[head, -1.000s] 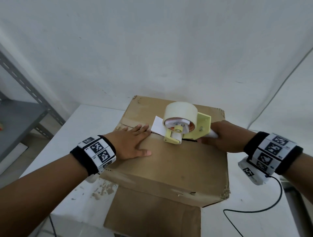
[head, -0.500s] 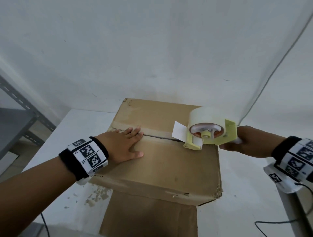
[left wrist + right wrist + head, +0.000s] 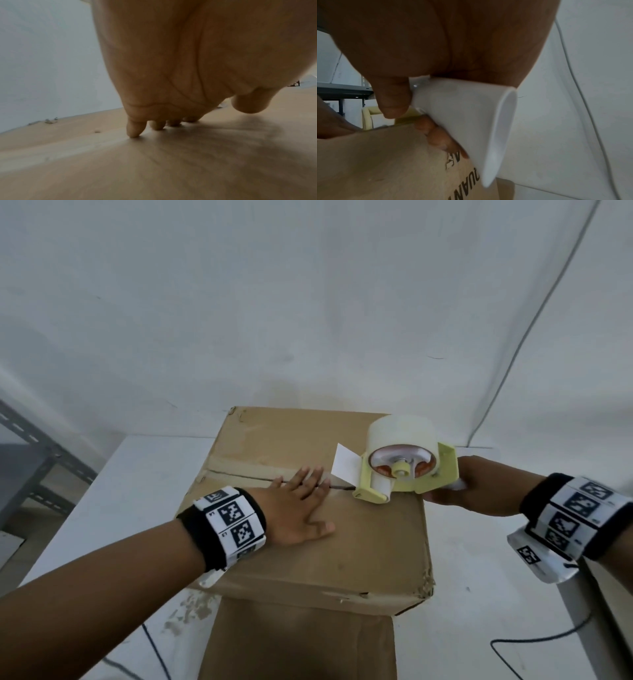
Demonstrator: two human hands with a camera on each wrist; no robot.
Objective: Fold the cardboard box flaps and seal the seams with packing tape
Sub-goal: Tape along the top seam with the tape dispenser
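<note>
Our left hand [image 3: 294, 511] lies flat, palm down, fingers [image 3: 135, 129] straight and slightly spread with the tips pressing down, thumb out to the side. Our left forearm comes in from the lower left, a black band with printed markers round its wrist. Our right hand [image 3: 479, 487] is curled tight round a white handle [image 3: 462, 121], thumb on top and fingers wrapped beneath. Our right forearm enters from the right, its wrist banded the same way.

White table, grey shelving, trailing cables

A grey slotted-metal shelf rack [image 3: 41, 460] stands left of the white table [image 3: 144, 474]; a thin black cable [image 3: 534, 642] loops across its right side.
</note>
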